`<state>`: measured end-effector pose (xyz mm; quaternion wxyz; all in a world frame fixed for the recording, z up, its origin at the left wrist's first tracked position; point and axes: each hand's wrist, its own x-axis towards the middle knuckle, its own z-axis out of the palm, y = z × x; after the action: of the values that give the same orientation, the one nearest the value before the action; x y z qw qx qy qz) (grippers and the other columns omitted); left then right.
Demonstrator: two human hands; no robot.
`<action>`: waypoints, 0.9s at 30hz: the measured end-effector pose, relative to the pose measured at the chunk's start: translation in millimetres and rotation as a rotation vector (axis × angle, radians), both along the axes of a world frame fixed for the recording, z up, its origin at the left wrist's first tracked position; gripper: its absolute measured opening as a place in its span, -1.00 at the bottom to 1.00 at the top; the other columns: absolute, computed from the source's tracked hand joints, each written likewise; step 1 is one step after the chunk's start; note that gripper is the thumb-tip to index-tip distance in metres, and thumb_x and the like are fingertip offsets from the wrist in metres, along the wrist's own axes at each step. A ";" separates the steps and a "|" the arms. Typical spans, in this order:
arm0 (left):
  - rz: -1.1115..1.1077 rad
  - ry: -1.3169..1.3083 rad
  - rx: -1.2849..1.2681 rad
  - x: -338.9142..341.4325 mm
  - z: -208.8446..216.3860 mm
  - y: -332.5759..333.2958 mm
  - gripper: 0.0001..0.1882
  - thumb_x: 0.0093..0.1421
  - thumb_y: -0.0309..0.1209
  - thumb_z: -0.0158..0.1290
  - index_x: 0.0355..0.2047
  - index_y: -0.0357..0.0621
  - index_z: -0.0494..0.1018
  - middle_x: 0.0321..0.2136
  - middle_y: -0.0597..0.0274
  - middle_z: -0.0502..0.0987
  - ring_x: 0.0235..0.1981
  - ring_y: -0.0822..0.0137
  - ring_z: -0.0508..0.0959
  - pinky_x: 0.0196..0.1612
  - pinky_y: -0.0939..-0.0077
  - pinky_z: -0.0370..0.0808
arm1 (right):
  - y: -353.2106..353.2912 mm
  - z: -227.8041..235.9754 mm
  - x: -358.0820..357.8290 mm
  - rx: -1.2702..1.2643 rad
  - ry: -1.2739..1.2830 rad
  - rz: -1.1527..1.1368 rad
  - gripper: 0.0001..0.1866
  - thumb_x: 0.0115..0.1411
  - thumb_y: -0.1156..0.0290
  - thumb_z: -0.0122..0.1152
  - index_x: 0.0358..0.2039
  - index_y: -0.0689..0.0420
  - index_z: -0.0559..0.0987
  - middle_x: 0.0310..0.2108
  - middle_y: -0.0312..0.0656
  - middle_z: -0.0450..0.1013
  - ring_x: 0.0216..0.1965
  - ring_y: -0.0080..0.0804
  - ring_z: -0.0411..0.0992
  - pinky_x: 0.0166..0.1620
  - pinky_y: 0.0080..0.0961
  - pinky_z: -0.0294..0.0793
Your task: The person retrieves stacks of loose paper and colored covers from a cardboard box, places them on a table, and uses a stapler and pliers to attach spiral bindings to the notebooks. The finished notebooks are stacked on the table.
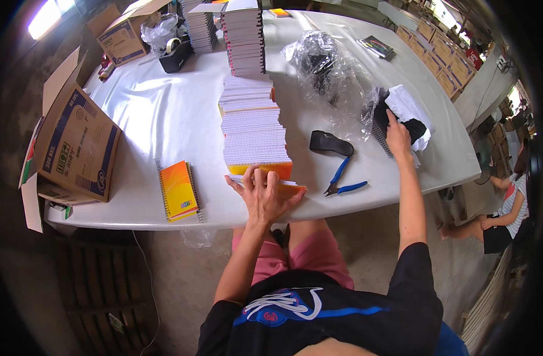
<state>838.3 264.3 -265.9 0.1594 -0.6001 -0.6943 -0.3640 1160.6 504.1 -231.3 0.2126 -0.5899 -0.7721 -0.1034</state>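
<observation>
**A:** Where is the left hand (261,193)?

**B:** At the near edge of the white worktop (164,113), about the middle. It lies flat, fingers spread, on the nearest notebook (286,187) at the front end of a long fanned row of spiral notebooks (252,124). The hand presses down on it and is not closed around anything.

**A:** And the row itself?

**B:** It runs from the near edge straight back toward the far side, each book overlapping the next, orange and yellow covers showing at the front. Behind it stands a tall upright pile of notebooks (244,38).

**A:** The right hand (397,137)?

**B:** Stretched out toward the right edge. Its fingers rest on a bundle of black spiral bindings and white cloth (405,110); whether they are closed on it I cannot tell.

**A:** What lies between the two hands?

**B:** Blue-handled pliers (342,181) near the front edge, just right of the row, and a black curved object (330,143) just behind them. Farther back sits a crumpled clear plastic bag (327,68).

**A:** Anything on the left?

**B:** A single orange notebook (178,190) lies alone near the front edge, well apart from the row. An open cardboard box (75,145) stands at the front left corner, a second box (122,35) at the far left corner, with a black tape dispenser (176,54) just beside it.

**A:** Anyone else?

**B:** A person sits low (505,210) beyond the right edge, well apart from the worktop.
</observation>
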 end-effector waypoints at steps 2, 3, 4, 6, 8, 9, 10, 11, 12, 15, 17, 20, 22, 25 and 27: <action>-0.009 -0.014 0.037 1.6 -0.5 -0.7 -0.29 -0.30 0.30 0.19 -0.45 -0.10 0.37 -0.22 0.18 0.32 0.03 0.09 0.23 0.10 -0.52 -0.30 | -11.8 10.6 2.7 0.209 0.014 0.070 -0.56 0.16 0.57 -0.05 0.08 0.05 0.33 -0.22 0.08 0.47 -0.18 0.05 0.45 -0.14 -0.10 0.43; -0.003 -0.020 0.067 1.9 -0.4 -2.0 -0.30 -0.31 0.29 0.20 -0.45 -0.09 0.37 -0.22 0.19 0.31 0.03 0.08 0.22 0.09 -0.51 -0.27 | -21.7 18.1 -0.5 0.216 0.108 0.064 -0.56 0.16 0.59 -0.07 0.08 0.06 0.33 -0.21 0.08 0.46 -0.18 0.06 0.45 -0.13 -0.10 0.43; 0.004 -0.029 0.096 2.7 -0.8 -1.6 -0.30 -0.32 0.28 0.21 -0.46 -0.08 0.36 -0.22 0.19 0.31 0.02 0.08 0.22 0.09 -0.49 -0.24 | -34.3 26.8 -6.0 0.222 0.197 0.060 -0.55 0.15 0.62 -0.10 0.08 0.07 0.33 -0.19 0.08 0.45 -0.17 0.06 0.44 -0.13 -0.10 0.42; 0.024 -0.041 0.044 2.3 4.8 5.8 -0.33 -0.32 0.25 0.22 -0.45 -0.07 0.37 -0.21 0.19 0.30 0.02 0.09 0.22 0.08 -0.45 -0.17 | -69.3 44.7 -21.7 0.189 0.354 0.087 -0.58 0.15 0.64 -0.14 0.05 0.11 0.34 -0.19 0.06 0.46 -0.25 0.02 0.46 -0.16 -0.23 0.43; 0.037 -0.047 0.022 1.2 6.4 10.9 -0.34 -0.33 0.23 0.22 -0.44 -0.05 0.37 -0.21 0.20 0.30 0.02 0.11 0.22 0.06 -0.42 -0.13 | -114.9 56.6 -48.2 0.083 0.536 0.201 -0.55 0.10 0.68 -0.14 0.03 0.14 0.33 -0.06 0.00 0.43 -0.29 -0.16 0.42 -0.16 -0.40 0.39; 0.046 -0.040 0.027 -0.5 5.0 11.4 -0.35 -0.33 0.22 0.23 -0.44 -0.04 0.37 -0.21 0.21 0.31 0.02 0.12 0.22 0.05 -0.41 -0.11 | -133.7 54.7 -63.4 0.073 0.564 0.362 -0.51 0.04 0.66 -0.13 0.05 0.20 0.31 0.07 -0.05 0.33 -0.25 -0.31 0.31 -0.08 -0.47 0.31; 0.043 -0.033 0.032 -0.6 3.9 12.4 -0.36 -0.33 0.22 0.23 -0.44 -0.03 0.37 -0.21 0.22 0.31 0.02 0.13 0.22 0.04 -0.39 -0.09 | -149.6 50.9 -76.2 0.027 0.566 0.502 -0.48 -0.01 0.61 -0.10 0.05 0.27 0.30 0.16 -0.07 0.24 -0.16 -0.29 0.26 0.02 -0.44 0.23; 0.057 -0.024 0.033 -0.8 2.8 12.6 -0.37 -0.33 0.22 0.23 -0.44 -0.02 0.38 -0.21 0.23 0.31 0.02 0.13 0.22 0.04 -0.40 -0.10 | -171.1 50.6 -92.1 -0.105 0.536 0.536 -0.45 0.05 0.54 -0.09 0.13 0.28 0.25 0.17 -0.05 0.23 -0.14 -0.21 0.26 0.05 -0.43 0.19; 0.077 -0.008 0.033 -2.2 3.2 10.3 -0.37 -0.33 0.22 0.22 -0.44 0.00 0.38 -0.22 0.25 0.32 0.02 0.14 0.23 0.04 -0.40 -0.10 | -179.0 47.5 -103.2 -0.225 0.462 0.601 -0.43 0.14 0.46 -0.09 0.19 0.25 0.18 0.06 -0.07 0.27 -0.14 -0.21 0.27 0.04 -0.42 0.18; 0.102 0.027 0.015 -1.2 10.7 2.3 -0.36 -0.34 0.22 0.23 -0.43 -0.01 0.37 -0.24 0.22 0.32 -0.01 0.12 0.24 0.00 -0.26 -0.02 | -201.6 38.6 -128.0 -0.548 0.313 0.587 -0.40 0.28 0.27 -0.10 0.29 0.17 0.07 -0.20 -0.11 0.32 -0.15 -0.23 0.27 0.00 -0.38 0.16; 0.100 0.032 0.025 -0.4 14.9 1.0 -0.36 -0.33 0.22 0.24 -0.44 -0.02 0.36 -0.27 0.21 0.32 -0.05 0.11 0.26 -0.03 -0.18 0.03 | -206.3 28.2 -137.2 -0.564 0.299 0.498 -0.40 0.30 0.19 -0.10 0.29 0.12 0.09 -0.29 -0.13 0.29 -0.17 -0.25 0.27 -0.02 -0.36 0.16; 0.099 0.033 0.067 -1.7 15.3 2.3 -0.39 -0.32 0.21 0.23 -0.49 -0.01 0.38 -0.34 0.25 0.34 -0.11 0.15 0.30 -0.07 -0.13 0.05 | -198.1 23.6 -144.5 -0.487 0.446 0.598 -0.53 0.27 0.29 -0.01 0.19 0.07 0.31 -0.29 -0.14 0.35 -0.20 -0.23 0.32 -0.05 -0.39 0.25; 0.102 0.065 0.093 -2.4 7.6 6.0 -0.42 -0.31 0.22 0.23 -0.54 0.00 0.38 -0.39 0.28 0.34 -0.16 0.17 0.32 -0.11 -0.06 0.08 | -194.0 23.5 -146.9 -0.426 0.563 0.647 -0.62 0.20 0.38 0.09 0.05 0.07 0.46 -0.31 -0.15 0.41 -0.22 -0.23 0.36 -0.10 -0.40 0.31; 0.092 0.081 0.127 -0.4 -0.8 1.4 -0.45 -0.32 0.21 0.23 -0.60 0.04 0.36 -0.44 0.34 0.33 -0.23 0.21 0.33 -0.14 0.01 0.09 | -193.9 26.1 -154.2 -0.328 0.663 0.637 -0.74 0.05 0.50 0.24 -0.18 0.09 0.62 -0.35 -0.17 0.48 -0.27 -0.26 0.42 -0.17 -0.41 0.38; 0.088 0.043 0.175 -2.8 -0.2 7.5 -0.48 -0.32 0.19 0.24 -0.61 0.07 0.36 -0.45 0.36 0.33 -0.23 0.22 0.33 -0.16 0.05 0.09 | -190.2 24.1 -157.1 -0.231 0.707 0.639 -0.77 -0.05 0.55 0.33 -0.31 0.09 0.66 -0.36 -0.19 0.51 -0.30 -0.29 0.44 -0.22 -0.42 0.41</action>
<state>835.5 271.8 -266.0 0.2419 -0.5604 -0.6818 -0.4031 1003.5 313.8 -207.2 0.4158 -0.3421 -0.8015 0.2601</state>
